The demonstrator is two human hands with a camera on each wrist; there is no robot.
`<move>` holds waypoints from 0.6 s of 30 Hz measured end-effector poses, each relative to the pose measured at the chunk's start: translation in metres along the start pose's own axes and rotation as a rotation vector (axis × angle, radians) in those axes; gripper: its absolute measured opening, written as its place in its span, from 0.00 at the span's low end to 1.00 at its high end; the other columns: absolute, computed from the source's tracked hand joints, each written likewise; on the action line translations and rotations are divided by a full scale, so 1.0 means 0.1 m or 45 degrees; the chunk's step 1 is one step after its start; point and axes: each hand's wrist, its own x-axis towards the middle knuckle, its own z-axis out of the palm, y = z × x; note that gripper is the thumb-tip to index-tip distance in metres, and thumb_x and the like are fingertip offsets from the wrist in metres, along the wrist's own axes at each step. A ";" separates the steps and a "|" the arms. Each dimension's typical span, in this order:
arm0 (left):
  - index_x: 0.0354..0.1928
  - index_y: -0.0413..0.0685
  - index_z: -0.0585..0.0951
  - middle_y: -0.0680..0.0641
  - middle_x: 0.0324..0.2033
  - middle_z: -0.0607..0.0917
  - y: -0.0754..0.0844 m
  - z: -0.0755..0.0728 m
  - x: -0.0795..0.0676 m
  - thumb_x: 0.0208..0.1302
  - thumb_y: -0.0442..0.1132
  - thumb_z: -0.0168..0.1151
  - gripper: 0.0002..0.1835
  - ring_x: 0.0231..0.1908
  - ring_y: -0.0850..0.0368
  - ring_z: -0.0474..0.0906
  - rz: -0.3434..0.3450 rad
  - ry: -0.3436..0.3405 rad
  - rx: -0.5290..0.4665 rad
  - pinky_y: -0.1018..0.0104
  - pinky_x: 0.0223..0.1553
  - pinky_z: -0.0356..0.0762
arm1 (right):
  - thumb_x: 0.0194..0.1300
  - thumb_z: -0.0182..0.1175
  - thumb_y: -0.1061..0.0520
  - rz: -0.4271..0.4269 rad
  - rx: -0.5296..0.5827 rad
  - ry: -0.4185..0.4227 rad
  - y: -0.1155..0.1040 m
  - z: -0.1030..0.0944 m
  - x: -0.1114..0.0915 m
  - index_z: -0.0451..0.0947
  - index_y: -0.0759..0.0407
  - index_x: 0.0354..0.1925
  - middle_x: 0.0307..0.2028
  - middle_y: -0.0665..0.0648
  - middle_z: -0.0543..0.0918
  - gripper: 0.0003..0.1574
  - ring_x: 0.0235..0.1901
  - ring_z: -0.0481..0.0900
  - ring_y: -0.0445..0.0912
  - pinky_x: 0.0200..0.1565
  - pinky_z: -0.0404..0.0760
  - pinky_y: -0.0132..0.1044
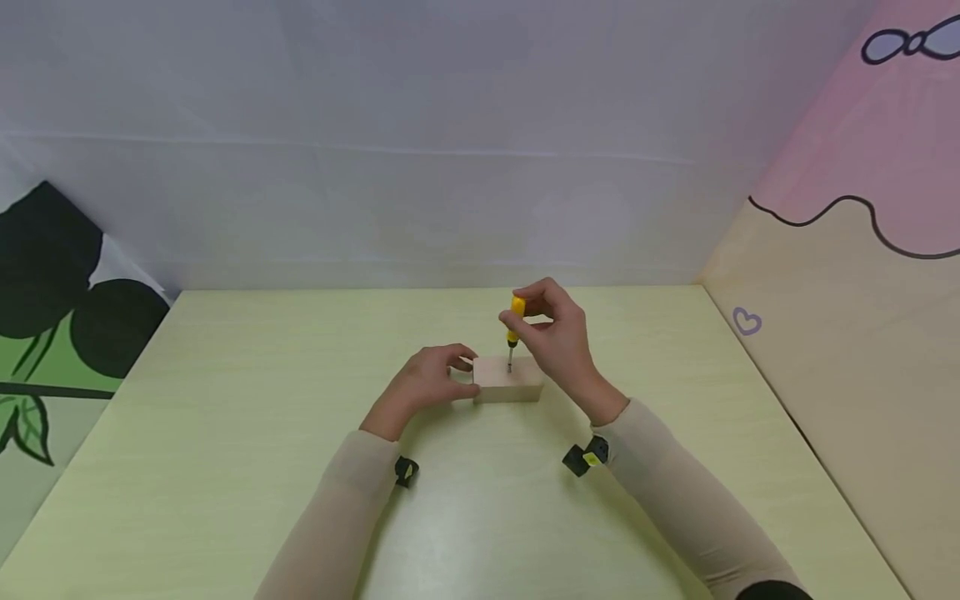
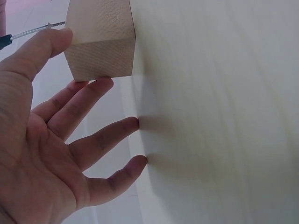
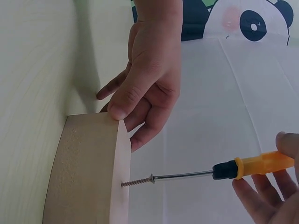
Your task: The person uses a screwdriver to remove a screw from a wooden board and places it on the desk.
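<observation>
A pale wooden block (image 1: 508, 393) lies on the table, and a screw (image 3: 137, 182) stands upright with its tip in the block's top face. My left hand (image 1: 429, 379) holds the block's left end between thumb and fingers; in the left wrist view, the other two fingertips (image 2: 133, 124) touch the tabletop. Above the block, my right hand (image 1: 558, 337) grips the yellow handle of a screwdriver (image 3: 254, 165) between thumb and fingers. The screwdriver's tip meets the screw head, and most of the threaded shank shows above the wood.
The light wood-grain table (image 1: 262, 483) extends around both forearms. A white sheet (image 1: 420, 208) rises behind its back edge. Along the right side stands a pink and cream panel (image 1: 847, 333), and dark printed shapes (image 1: 120, 325) are at the left.
</observation>
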 end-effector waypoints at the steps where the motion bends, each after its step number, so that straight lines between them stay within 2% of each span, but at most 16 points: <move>1: 0.56 0.60 0.78 0.52 0.51 0.85 0.00 0.00 0.00 0.53 0.53 0.71 0.27 0.55 0.51 0.77 -0.003 -0.001 0.000 0.52 0.56 0.74 | 0.58 0.66 0.67 -0.002 -0.006 0.012 0.00 0.00 0.00 0.74 0.70 0.44 0.42 0.67 0.80 0.16 0.37 0.83 0.56 0.37 0.85 0.37; 5: 0.56 0.60 0.77 0.52 0.51 0.85 0.00 0.00 0.00 0.53 0.54 0.70 0.27 0.55 0.51 0.77 -0.004 -0.002 0.000 0.51 0.55 0.74 | 0.58 0.67 0.66 0.013 -0.012 0.027 0.02 0.00 0.00 0.77 0.68 0.44 0.41 0.65 0.83 0.15 0.37 0.83 0.55 0.38 0.85 0.40; 11: 0.55 0.60 0.78 0.52 0.51 0.85 -0.01 -0.01 -0.01 0.53 0.53 0.70 0.26 0.54 0.51 0.77 0.020 0.002 -0.004 0.53 0.55 0.74 | 0.60 0.64 0.67 0.022 0.025 -0.009 0.00 0.01 -0.01 0.80 0.66 0.47 0.38 0.65 0.85 0.15 0.37 0.84 0.55 0.37 0.84 0.35; 18: 0.55 0.60 0.78 0.52 0.51 0.85 0.00 0.00 -0.02 0.53 0.53 0.70 0.26 0.54 0.52 0.78 0.028 0.002 -0.018 0.52 0.55 0.75 | 0.63 0.59 0.68 0.001 0.049 -0.033 0.04 0.02 -0.02 0.76 0.67 0.50 0.35 0.68 0.84 0.15 0.33 0.83 0.58 0.36 0.82 0.27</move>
